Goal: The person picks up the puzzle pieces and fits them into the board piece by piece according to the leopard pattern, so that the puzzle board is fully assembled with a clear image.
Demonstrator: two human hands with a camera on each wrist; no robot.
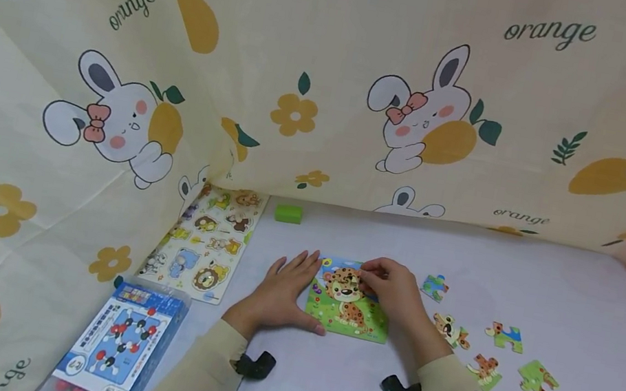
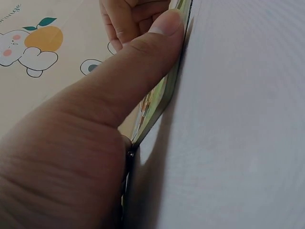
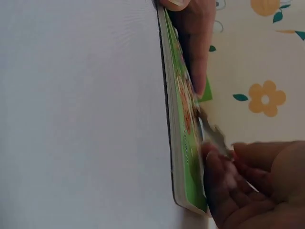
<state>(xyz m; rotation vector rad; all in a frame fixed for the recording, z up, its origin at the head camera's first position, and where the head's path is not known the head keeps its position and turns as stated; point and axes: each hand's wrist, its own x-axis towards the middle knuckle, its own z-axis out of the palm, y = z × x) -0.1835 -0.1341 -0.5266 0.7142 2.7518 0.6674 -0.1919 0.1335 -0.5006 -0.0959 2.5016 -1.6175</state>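
A square puzzle board (image 1: 323, 316) with a cartoon leopard on green grass lies flat on the white table. My left hand (image 1: 284, 295) rests along its left side with fingers spread, its thumb (image 2: 152, 43) on the board's front edge. At the board's right side my right hand (image 1: 396, 293) pinches a small puzzle piece (image 3: 215, 135) between thumb and fingers. That piece is tilted close over the board's surface, partly hidden by the fingers. Several loose puzzle pieces (image 1: 538, 379) lie spread to the right of the right hand.
To the left lie a board of animal pictures (image 1: 192, 275) and, nearer, a boxed molecule model set (image 1: 120, 343). A green block (image 1: 288, 213) sits at the back of the table. A rabbit-and-orange print curtain (image 1: 316, 175) hangs behind and to the left.
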